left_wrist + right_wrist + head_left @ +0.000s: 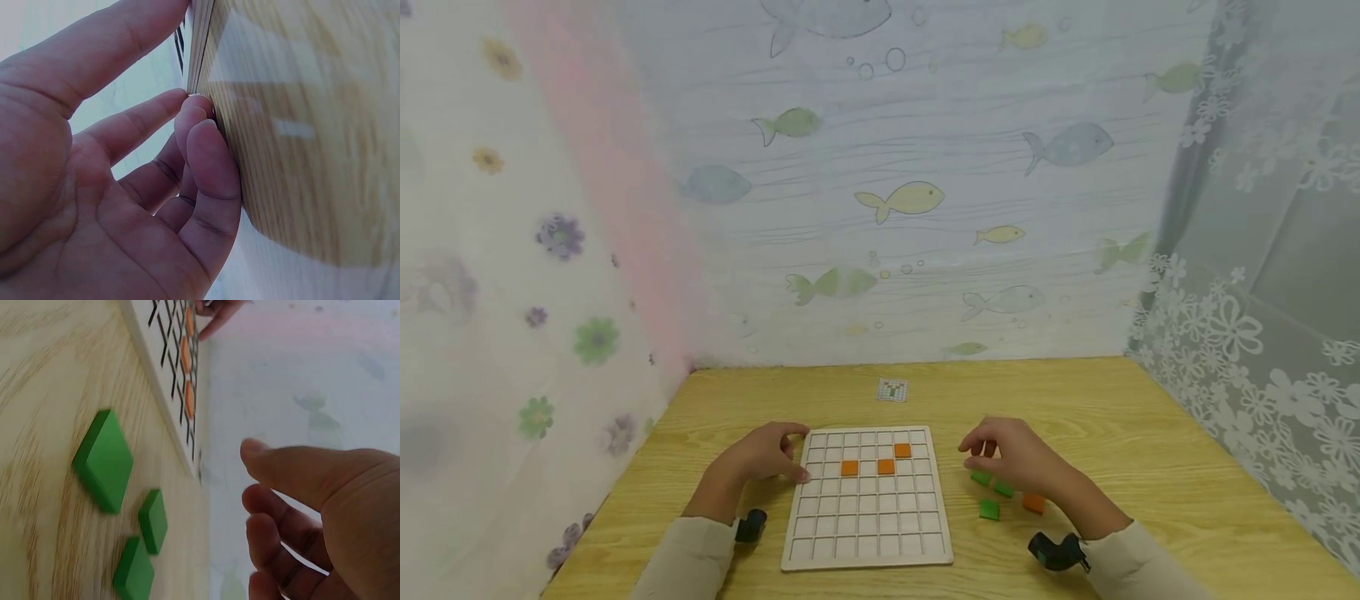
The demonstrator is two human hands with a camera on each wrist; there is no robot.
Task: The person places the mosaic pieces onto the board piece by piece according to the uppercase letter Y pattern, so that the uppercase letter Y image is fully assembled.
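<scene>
A pale grid board [868, 546] lies on the wooden table, with three orange tiles [887, 467] in its upper squares. At the board's left edge, my left hand [767, 454] touches it with thumb and index finger. In the left wrist view, the other fingers [212, 162] of that hand are bent against the table. My right hand [1011, 454] hovers right of the board, fingers loosely bent, thumb apart, nothing held. Beneath and beside it lie three green tiles [989, 510], also plain in the right wrist view [105, 462], and a loose orange tile [1033, 503].
A small card with a printed grid pattern [892, 390] lies beyond the board. Fish-patterned sheeting [910, 200] hangs behind the table, with a flowered sheet [557, 237] on the left and a lacy flowered one [1232, 329] on the right.
</scene>
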